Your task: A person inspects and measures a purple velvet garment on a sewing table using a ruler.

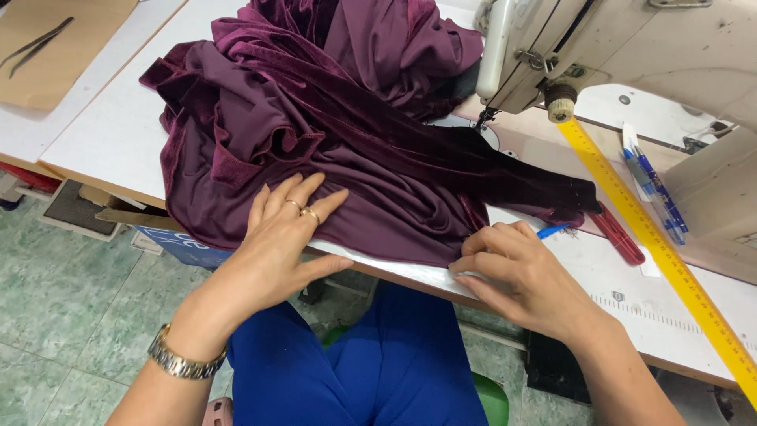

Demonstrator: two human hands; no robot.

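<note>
A heap of dark purple velvet fabric (331, 102) lies on the white sewing table (110, 134), one strip running under the needle of the cream sewing machine (631, 55). My left hand (280, 237) lies flat on the fabric's near edge, fingers spread, rings on two fingers and a metal watch on the wrist. My right hand (512, 272) pinches the fabric's near hem at the table's front edge, fingers curled around it.
A yellow measuring tape (654, 244) runs diagonally across the table's right side, with blue pens (658, 193) and a red tool (619, 233) beside it. Tweezers (35, 43) rest on a brown board at far left. Green tiled floor (63, 308) lies below.
</note>
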